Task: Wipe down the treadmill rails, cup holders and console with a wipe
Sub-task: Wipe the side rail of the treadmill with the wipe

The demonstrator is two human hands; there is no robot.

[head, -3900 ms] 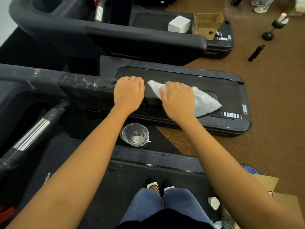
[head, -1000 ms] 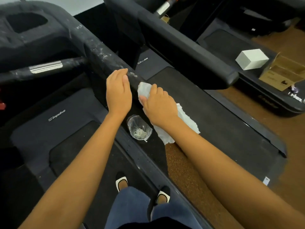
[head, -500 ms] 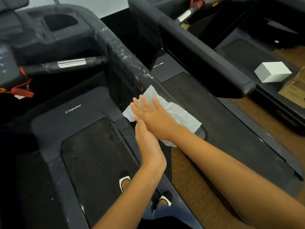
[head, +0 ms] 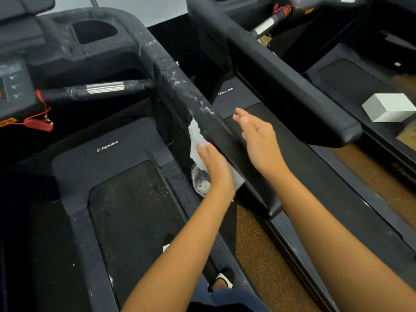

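Observation:
The black right rail [head: 227,140] of the treadmill runs diagonally through the middle, with white smears on its upper stretch. A white wipe [head: 196,136] lies against the rail's inner side. My left hand [head: 215,167] presses flat on the wipe, fingers together, and hides its lower part. Just above the rail's outer side my right hand [head: 258,140] hovers with its fingers spread and nothing in it. At the top left the cup holder [head: 94,31] sits in a smeared housing. The console [head: 15,88] shows at the left edge.
A clear plastic cup [head: 200,181] with white scraps stands on the deck edge under the rail. A metal-banded grip bar [head: 105,87] and a red safety cord [head: 42,122] lie left. A second treadmill's rail [head: 292,93] runs alongside on the right, with a white box [head: 389,108] beyond.
The wipe has passed from under my right hand on top of the rail to under my left hand on the rail's inner side. My right hand has lifted off, open.

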